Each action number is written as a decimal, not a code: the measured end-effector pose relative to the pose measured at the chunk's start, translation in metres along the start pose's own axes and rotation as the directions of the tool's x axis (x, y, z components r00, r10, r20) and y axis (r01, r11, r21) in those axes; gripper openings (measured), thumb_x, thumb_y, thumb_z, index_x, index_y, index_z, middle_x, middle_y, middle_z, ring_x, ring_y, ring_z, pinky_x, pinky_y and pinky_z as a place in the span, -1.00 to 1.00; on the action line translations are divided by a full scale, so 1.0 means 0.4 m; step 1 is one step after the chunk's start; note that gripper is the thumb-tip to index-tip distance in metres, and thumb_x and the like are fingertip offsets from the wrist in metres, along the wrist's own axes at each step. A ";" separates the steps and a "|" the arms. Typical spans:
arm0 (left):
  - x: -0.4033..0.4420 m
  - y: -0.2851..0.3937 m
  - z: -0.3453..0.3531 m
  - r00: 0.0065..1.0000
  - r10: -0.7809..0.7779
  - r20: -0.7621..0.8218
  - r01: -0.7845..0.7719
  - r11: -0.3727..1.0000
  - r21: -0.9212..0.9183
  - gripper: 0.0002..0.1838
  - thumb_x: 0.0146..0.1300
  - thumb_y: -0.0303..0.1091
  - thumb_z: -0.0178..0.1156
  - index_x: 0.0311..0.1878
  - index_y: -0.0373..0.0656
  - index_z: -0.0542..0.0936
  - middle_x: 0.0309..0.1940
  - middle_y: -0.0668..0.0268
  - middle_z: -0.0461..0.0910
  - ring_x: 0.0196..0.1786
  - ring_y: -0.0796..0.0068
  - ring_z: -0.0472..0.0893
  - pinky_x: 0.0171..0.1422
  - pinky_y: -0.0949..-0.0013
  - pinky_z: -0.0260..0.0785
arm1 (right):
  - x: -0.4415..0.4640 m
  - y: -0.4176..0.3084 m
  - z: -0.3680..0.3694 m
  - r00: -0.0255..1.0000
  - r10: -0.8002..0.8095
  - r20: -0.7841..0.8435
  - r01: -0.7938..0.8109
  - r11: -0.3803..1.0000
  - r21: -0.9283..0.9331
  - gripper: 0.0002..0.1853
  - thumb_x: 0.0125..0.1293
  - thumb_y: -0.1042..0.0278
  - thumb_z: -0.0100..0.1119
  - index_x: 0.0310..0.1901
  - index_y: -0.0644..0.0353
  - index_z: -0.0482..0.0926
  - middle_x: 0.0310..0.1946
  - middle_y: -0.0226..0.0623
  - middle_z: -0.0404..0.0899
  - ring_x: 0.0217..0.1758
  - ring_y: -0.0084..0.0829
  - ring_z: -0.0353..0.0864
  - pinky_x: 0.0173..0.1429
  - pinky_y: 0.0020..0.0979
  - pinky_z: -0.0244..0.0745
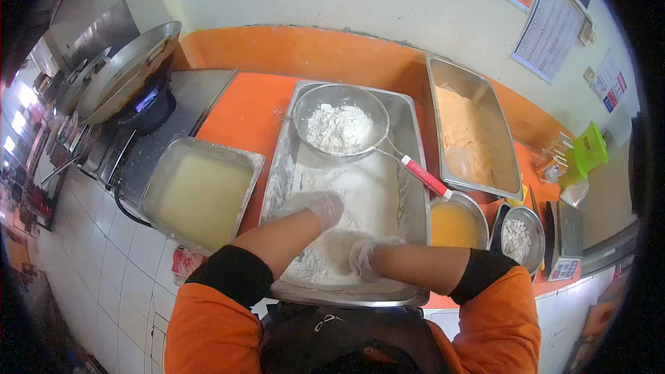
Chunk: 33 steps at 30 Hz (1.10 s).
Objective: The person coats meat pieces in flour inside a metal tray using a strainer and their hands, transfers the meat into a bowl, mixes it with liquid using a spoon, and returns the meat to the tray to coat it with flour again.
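Observation:
A deep metal tray [424, 159] of white flour [367, 190] lies in front of me. My left hand [320, 206], in a clear plastic glove, reaches down into the flour near the tray's left side. My right hand [346, 251], gloved too and dusted white, is low in the flour closer to me. The fingers of both hands are buried or turned away, so their grip does not show. Beyond them a round sieve [298, 114] with a red handle [426, 176] rests across the tray, holding a heap of flour [339, 128].
Left is a pan of pale liquid [201, 197], near a wok [128, 76] on a burner. On the right are a metal tray [516, 166] of orange powder, a bowl of yellow liquid [454, 225], a bowl of white pieces [516, 239], a scale [569, 228] and a green container [590, 149].

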State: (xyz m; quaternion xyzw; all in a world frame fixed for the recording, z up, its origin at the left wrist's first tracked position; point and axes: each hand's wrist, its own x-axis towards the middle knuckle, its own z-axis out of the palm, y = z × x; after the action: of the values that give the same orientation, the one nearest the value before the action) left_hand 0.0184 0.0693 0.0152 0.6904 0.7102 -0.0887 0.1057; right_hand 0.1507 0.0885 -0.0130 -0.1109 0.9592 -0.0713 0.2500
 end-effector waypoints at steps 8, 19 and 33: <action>0.019 -0.023 0.097 0.938 0.119 0.324 -0.240 0.900 0.364 -0.84 0.00 -0.42 0.02 -0.46 -0.19 0.60 -0.41 0.14 0.58 -0.30 0.27 0.58 -0.25 0.23 0.41 | -0.090 0.112 0.091 0.888 0.002 -0.460 -0.051 0.994 -0.094 -0.63 0.14 0.35 -0.09 0.03 0.12 0.38 0.06 -0.24 0.35 0.10 -0.49 0.34 0.16 -0.46 0.20; -0.180 0.068 -0.034 0.769 0.182 0.613 -0.175 0.982 -0.073 -0.70 0.07 -0.23 -0.07 -0.30 -0.17 0.58 -0.29 0.16 0.56 -0.23 0.16 0.55 -0.12 0.14 0.34 | -0.005 0.069 0.072 0.994 0.076 0.081 -0.088 0.983 0.159 -0.78 0.14 0.30 -0.09 -0.25 0.11 0.54 -0.23 -0.27 0.51 -0.15 -0.42 0.48 -0.06 -0.41 0.35; -0.241 0.082 0.054 0.688 0.445 0.573 -0.374 0.894 -0.245 -0.73 0.07 -0.28 -0.03 -0.25 -0.18 0.56 -0.31 0.13 0.55 -0.21 0.24 0.54 -0.12 0.21 0.32 | 0.005 -0.034 0.229 0.994 0.021 0.105 -0.057 0.935 0.349 -0.69 0.07 0.33 -0.03 -0.16 0.27 0.45 -0.31 -0.07 0.52 -0.21 -0.25 0.52 -0.10 -0.26 0.35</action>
State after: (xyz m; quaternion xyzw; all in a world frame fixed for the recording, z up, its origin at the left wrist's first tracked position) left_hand 0.0541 -0.0282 0.0215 0.7570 0.4675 -0.2441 0.3858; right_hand 0.1968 0.0674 -0.0903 -0.0489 0.9194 -0.2311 0.3145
